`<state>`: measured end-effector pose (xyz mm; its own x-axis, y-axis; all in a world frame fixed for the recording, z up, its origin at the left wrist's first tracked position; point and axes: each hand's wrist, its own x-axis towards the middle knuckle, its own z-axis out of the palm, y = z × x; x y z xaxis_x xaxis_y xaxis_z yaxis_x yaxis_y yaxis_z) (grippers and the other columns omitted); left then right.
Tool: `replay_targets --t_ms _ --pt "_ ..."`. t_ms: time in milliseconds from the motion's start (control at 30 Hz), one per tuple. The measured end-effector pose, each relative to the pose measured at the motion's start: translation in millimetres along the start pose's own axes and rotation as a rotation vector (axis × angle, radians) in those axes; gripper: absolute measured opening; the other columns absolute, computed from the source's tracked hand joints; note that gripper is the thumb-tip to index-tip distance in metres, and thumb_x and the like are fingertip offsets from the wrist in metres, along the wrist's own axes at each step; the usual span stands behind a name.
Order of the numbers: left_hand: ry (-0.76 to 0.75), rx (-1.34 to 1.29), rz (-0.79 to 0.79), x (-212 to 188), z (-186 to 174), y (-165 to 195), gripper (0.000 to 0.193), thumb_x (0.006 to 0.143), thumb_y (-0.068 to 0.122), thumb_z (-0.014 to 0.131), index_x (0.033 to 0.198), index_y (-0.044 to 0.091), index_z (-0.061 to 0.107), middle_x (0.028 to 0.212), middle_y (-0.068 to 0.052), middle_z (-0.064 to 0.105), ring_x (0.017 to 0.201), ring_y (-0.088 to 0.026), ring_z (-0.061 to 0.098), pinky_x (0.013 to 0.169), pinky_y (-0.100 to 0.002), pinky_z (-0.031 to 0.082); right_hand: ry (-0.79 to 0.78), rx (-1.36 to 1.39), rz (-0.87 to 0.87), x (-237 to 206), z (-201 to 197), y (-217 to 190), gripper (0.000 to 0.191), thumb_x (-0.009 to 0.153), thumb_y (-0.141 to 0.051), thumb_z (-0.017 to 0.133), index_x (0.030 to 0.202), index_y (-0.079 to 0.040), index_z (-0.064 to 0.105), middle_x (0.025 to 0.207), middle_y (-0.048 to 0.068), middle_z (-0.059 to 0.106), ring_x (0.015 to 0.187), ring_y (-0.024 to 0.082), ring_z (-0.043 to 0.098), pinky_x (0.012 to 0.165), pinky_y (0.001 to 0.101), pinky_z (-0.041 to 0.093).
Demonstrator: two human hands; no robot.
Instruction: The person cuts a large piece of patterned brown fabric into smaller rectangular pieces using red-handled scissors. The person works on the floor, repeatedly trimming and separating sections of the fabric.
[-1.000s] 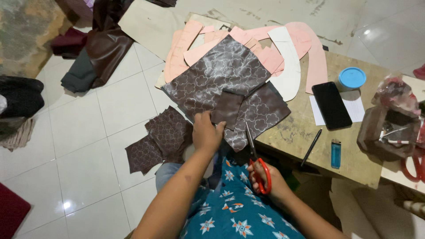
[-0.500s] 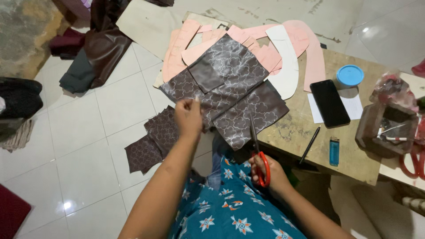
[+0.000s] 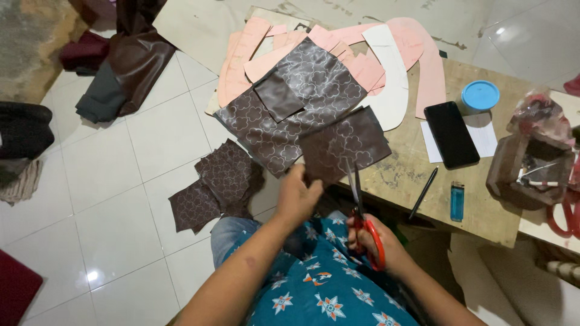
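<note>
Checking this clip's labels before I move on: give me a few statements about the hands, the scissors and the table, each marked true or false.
1. The right hand holds red-handled scissors. True.
2. The left hand grips the black phone. False: it holds the edge of a brown patterned fabric piece; the phone lies untouched on the table.
3. The scissor blades point toward that fabric piece. True.
4. The blue lighter lies on the floor tiles. False: the lighter lies on the table, beside a black pen.
5. Brown patterned scraps lie on the white floor. True.
</note>
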<state>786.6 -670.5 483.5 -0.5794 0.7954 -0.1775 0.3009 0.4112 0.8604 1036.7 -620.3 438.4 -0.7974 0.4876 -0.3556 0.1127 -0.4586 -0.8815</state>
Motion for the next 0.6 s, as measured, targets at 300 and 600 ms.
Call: replay_targets --t_ms 300,600 --pt "-0.182 -0.608 0.127 33.2 -14.1 -19.5 0.069 0.089 -0.001 0.067 0.155 -0.001 0.046 0.156 -0.024 0.053 0.14 -0.025 0.052 0.117 -0.035 0.04 -0.191 -0.074 0.214 -12.8 -2.4 -9.5 0.044 0.1 -0.037 0.055 0.121 0.001 0.059 0.092 0.009 0.07 0.081 0.015 0.064 0.077 0.0298 0.056" --pt "-0.275 -0.814 0.141 18.7 -14.0 -4.5 0.075 0.087 -0.004 0.061 0.157 0.002 0.036 0.161 -0.016 0.04 0.14 -0.022 0.047 0.114 -0.033 0.041 -0.141 0.072 0.226 13.8 1.6 -1.6 0.054 0.098 -0.048 0.046 0.121 0.0 0.058 0.092 0.01 0.072 0.077 0.018 0.071 0.071 0.0312 0.058"
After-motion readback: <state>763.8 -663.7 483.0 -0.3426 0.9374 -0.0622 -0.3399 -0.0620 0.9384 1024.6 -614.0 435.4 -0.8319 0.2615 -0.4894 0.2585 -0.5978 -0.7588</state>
